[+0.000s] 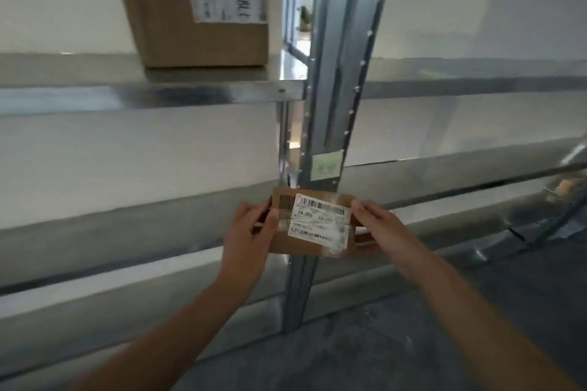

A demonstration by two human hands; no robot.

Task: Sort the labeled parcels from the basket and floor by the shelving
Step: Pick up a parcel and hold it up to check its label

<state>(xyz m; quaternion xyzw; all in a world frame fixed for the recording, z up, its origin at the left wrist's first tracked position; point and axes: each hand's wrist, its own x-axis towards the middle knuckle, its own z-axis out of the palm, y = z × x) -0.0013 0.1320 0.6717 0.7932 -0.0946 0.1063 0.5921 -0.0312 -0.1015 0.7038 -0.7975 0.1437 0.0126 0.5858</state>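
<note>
Head camera shows both hands holding one small brown parcel (313,241) by its short ends. The left hand (251,232) pinches it with the thumb on the front face and the fingers behind, and the right hand (378,225) grips the opposite end. The parcel is in the air, and its white label (320,220) faces the eyes, probably so the code can be read. It hangs just in front of the metal upright (333,89), below a pale green note (327,165). Both forearms reach forward, almost straight. A bigger labeled box (165,16) stands on the shelf (95,95) above, to the left.
</note>
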